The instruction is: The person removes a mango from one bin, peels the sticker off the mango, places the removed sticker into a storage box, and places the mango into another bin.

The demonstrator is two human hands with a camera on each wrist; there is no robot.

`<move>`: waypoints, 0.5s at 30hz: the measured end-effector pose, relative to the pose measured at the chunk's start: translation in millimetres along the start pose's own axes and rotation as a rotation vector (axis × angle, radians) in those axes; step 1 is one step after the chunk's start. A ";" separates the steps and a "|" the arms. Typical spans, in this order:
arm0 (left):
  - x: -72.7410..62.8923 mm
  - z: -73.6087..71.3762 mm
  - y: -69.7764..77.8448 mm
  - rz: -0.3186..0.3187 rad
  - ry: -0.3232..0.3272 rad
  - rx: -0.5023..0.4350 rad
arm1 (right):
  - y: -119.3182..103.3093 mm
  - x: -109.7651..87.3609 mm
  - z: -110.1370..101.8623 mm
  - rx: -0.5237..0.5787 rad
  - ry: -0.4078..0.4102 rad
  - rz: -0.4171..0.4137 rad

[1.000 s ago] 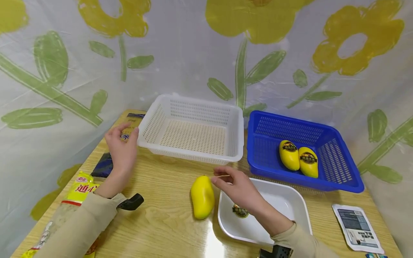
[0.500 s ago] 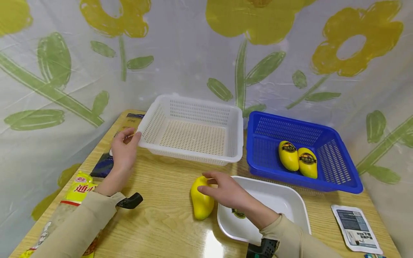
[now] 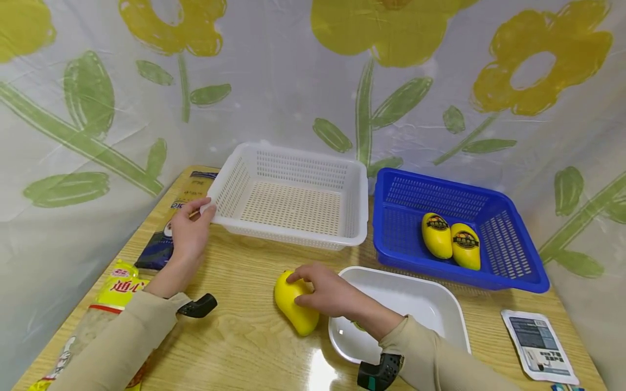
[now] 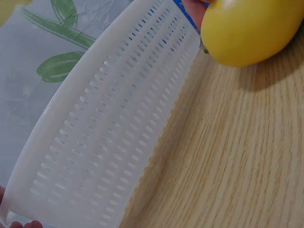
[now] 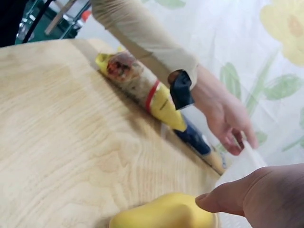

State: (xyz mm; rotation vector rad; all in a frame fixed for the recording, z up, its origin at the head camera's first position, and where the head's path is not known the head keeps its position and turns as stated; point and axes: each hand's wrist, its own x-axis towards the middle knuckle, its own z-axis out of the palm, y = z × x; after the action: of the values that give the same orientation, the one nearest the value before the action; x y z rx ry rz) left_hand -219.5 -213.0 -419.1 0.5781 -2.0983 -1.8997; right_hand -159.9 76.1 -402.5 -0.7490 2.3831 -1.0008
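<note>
My left hand (image 3: 189,231) pinches the left front corner of the rim of a white perforated basket (image 3: 288,228); its fingertips (image 4: 33,224) show at the bottom edge of the left wrist view. With thumb and fingers, my right hand (image 3: 325,290) grips a yellow mango (image 3: 290,304) over the wooden table, left of a white tray (image 3: 440,315). The left wrist view shows the stem end of this mango (image 4: 249,31), with a shadow on the wood beneath it. In the right wrist view my thumb (image 5: 221,199) lies against the mango (image 5: 164,213).
A blue basket (image 3: 401,231) at the right holds two labelled mangoes (image 3: 451,241). Inside the white tray, something small is mostly hidden by my right forearm. Food packages (image 3: 110,304) lie along the left table edge; a white-and-grey pouch (image 3: 540,347) lies at the right.
My right hand has come left onto the mango and taken hold of it; the mango has shifted left and tilted. My left hand has moved slightly right onto the white basket's rim.
</note>
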 end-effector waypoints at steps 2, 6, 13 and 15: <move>-0.4 -0.1 -0.5 0.006 -0.001 0.002 | -0.5 2.2 -0.7 -0.051 -0.024 -0.022; -0.7 -0.1 -1.6 0.007 0.001 -0.016 | -1.5 8.2 -2.5 -0.138 -0.076 -0.055; 0.5 0.6 -3.4 -0.009 0.000 -0.054 | -2.3 20.4 -5.4 -0.245 -0.166 -0.118; 0.5 0.6 -3.7 -0.007 -0.002 -0.054 | -3.5 23.1 -5.3 -0.270 -0.185 -0.122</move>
State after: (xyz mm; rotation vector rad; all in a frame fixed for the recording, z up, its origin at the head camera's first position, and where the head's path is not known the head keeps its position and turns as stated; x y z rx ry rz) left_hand -219.8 -212.9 -422.8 0.5729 -2.0421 -1.9547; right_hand -179.4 62.1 -400.9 -1.0474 2.3571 -0.6278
